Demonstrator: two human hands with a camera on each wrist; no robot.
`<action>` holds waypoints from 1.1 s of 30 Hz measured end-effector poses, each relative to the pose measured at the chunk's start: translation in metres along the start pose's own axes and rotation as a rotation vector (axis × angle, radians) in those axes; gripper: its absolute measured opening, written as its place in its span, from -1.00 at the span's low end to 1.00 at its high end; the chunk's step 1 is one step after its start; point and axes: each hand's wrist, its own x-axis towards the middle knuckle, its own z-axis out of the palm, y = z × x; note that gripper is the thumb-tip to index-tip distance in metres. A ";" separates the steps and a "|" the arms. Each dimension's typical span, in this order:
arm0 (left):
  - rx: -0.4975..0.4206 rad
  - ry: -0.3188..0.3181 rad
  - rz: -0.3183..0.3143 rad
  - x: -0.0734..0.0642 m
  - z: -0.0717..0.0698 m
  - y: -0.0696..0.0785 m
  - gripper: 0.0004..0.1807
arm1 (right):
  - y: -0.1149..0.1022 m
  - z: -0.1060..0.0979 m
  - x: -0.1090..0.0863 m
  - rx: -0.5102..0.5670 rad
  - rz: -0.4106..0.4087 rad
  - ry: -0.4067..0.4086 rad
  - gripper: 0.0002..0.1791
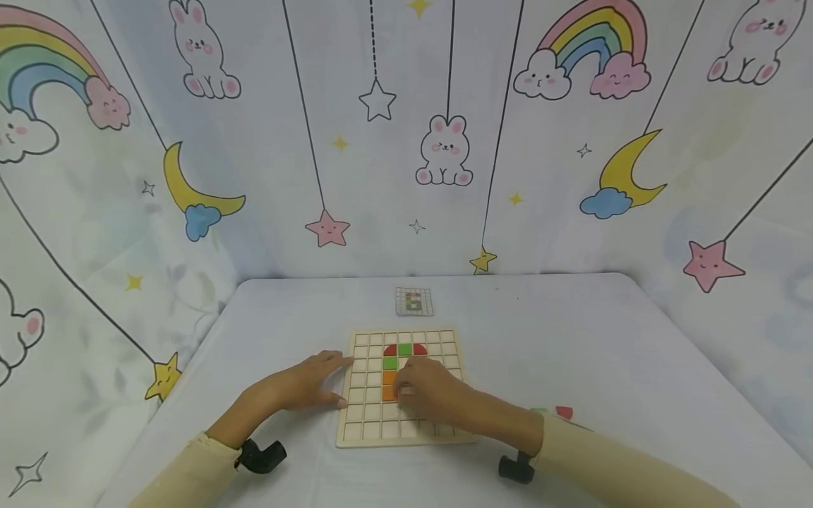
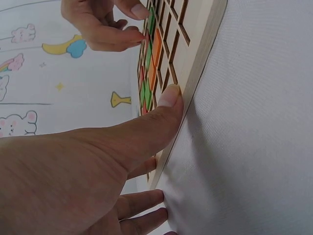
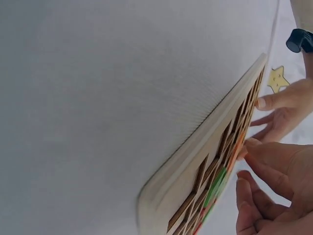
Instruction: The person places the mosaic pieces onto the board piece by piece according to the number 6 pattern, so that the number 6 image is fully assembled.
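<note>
A square wooden grid board (image 1: 362, 430) lies on the white table. Coloured tiles sit in its cells: red (image 1: 420, 349), green (image 1: 405, 349) and orange (image 1: 389, 377). My left hand (image 1: 305, 381) is at the board's left edge, fingers fairly straight and spread. Its thumb (image 2: 168, 98) touches the frame's side. Over the middle of the board is my right hand (image 1: 435, 391), with thumb and fingertips down beside the orange tiles. In the left wrist view its thumb is close to a green tile (image 2: 150, 22); I cannot tell whether it pinches a tile.
A small card (image 1: 414, 302) with a coloured grid figure lies behind the board. Near the right forearm are a red tile (image 1: 564, 412) and a green piece (image 1: 538, 410), partly hidden by the sleeve. A patterned cloth (image 1: 406, 155) hangs behind the table.
</note>
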 end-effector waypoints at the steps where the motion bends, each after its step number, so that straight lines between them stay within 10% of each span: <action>1: 0.001 -0.001 0.000 0.000 0.000 0.000 -0.08 | 0.002 -0.002 -0.004 0.012 0.006 0.005 -0.90; 19: -0.005 -0.006 0.005 0.001 0.001 -0.003 -0.07 | 0.062 -0.073 -0.106 0.091 0.264 0.197 -0.61; 33: -0.004 -0.012 0.000 0.000 0.000 -0.001 -0.07 | 0.128 -0.099 -0.186 0.104 0.340 0.089 -0.49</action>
